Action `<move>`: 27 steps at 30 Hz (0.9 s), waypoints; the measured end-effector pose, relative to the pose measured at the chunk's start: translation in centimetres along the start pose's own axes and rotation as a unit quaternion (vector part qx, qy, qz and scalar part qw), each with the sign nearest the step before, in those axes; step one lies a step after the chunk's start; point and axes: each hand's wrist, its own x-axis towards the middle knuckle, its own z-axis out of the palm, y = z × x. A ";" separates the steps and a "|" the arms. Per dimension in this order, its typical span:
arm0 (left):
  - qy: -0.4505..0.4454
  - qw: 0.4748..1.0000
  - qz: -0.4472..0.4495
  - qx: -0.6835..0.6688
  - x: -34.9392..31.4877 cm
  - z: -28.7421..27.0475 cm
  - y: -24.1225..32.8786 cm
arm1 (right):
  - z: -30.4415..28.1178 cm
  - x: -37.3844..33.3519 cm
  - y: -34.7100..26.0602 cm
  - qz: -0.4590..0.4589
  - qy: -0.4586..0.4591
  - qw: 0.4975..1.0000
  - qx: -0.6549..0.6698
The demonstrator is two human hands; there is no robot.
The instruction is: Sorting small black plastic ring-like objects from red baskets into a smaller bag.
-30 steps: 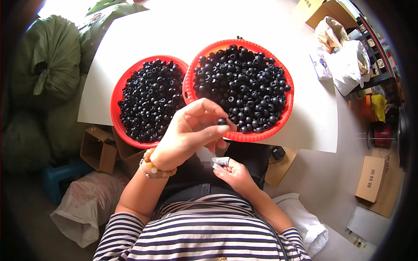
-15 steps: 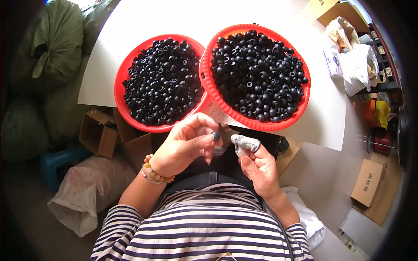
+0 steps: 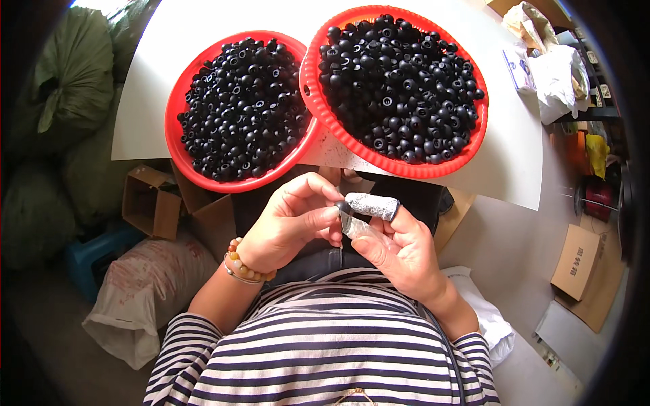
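Between the thumb and fingers of my left hand point(image 3: 288, 220) is a small black hollow ball point(image 3: 342, 205). My right hand point(image 3: 406, 257) is closed at the ball's right side. A grey speckled finger cover point(image 3: 372, 206) sleeves its index finger, with the tip close to the ball. Under that finger, a translucent, film-like piece point(image 3: 361, 229) lies against the right thumb and reaches the ball; its exact kind is unclear. Beyond my hands, a red basin point(image 3: 174, 139) and a red basket point(image 3: 399, 167) are heaped with similar black balls.
Both red containers stand on a white table point(image 3: 145, 115), the basket's rim overlapping the basin's. Cardboard boxes point(image 3: 150, 203) and a white sack point(image 3: 145, 284) are at the left, below large green sacks point(image 3: 74, 81). Another carton point(image 3: 575, 271) lies on the right.
My right hand has moved left to meet the ball in my left hand, bringing the translucent piece against it. The containers appear higher in the view.
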 end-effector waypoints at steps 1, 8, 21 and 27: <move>0.000 1.000 -0.001 -0.003 0.0 0.1 0.1 | 0.0 0.0 0.0 0.006 -0.001 1.000 -0.001; -0.016 1.000 0.007 -0.003 0.2 -0.1 -0.2 | 0.4 0.0 0.2 0.010 0.021 1.000 0.005; 0.018 0.998 0.047 0.045 0.5 -0.4 -0.4 | 0.1 0.1 0.7 -0.007 0.042 0.999 -0.011; 0.018 0.997 0.060 0.049 0.5 -0.4 -0.4 | -0.1 0.2 0.2 0.005 0.025 0.999 -0.031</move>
